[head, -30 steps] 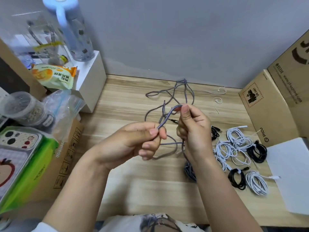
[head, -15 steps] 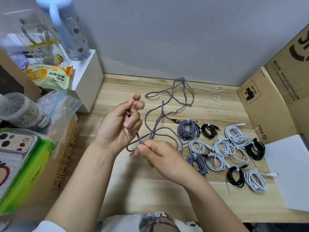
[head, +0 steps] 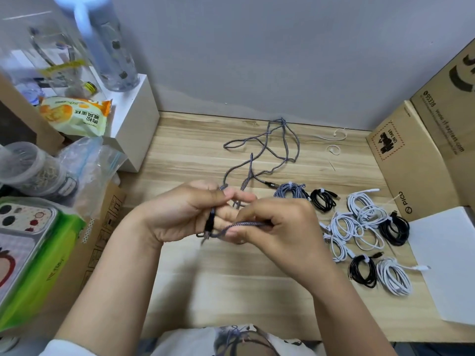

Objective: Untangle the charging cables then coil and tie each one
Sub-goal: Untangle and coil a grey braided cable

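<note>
winding the grey braided cable (head: pixel 259 152) is the step we judge to be in hand. our left hand (head: pixel 185 214) curls its fingers round the plug end, first turn wrapped over them; our right hand (head: pixel 280 227) pinches the strand at 3 o'clock of it. the loose length trails up the worktop (head: pixel 205 278) toward 12 o'clock. we should keep each turn the same size and let kinks run out. tied coils (head: pixel 365 227) lie at 3 o'clock.
</note>
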{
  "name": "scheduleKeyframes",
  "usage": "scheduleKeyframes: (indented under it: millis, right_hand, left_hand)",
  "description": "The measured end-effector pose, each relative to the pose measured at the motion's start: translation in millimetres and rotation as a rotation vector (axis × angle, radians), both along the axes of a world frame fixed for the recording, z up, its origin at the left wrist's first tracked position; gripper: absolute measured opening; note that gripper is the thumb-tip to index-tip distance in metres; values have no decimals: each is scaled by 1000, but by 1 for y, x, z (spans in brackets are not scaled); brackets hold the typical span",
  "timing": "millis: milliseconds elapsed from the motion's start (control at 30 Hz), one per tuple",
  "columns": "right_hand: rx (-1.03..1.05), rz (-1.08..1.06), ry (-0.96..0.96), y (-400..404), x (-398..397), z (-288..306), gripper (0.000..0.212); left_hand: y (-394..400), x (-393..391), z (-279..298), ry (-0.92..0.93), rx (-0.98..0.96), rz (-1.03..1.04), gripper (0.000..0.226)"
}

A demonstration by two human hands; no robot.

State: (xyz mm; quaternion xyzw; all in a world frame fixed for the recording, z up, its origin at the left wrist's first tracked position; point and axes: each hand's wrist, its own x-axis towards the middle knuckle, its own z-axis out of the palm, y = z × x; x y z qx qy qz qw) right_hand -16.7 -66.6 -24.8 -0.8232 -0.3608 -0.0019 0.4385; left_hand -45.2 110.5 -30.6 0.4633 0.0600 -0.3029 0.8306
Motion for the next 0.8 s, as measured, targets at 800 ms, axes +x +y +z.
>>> scheduleKeyframes:
  millis: [800]
  right_hand:
    - [101,259,1024,11,-18,-21,32]
  left_hand:
    - [-19,8,16,-141,-316,400,37]
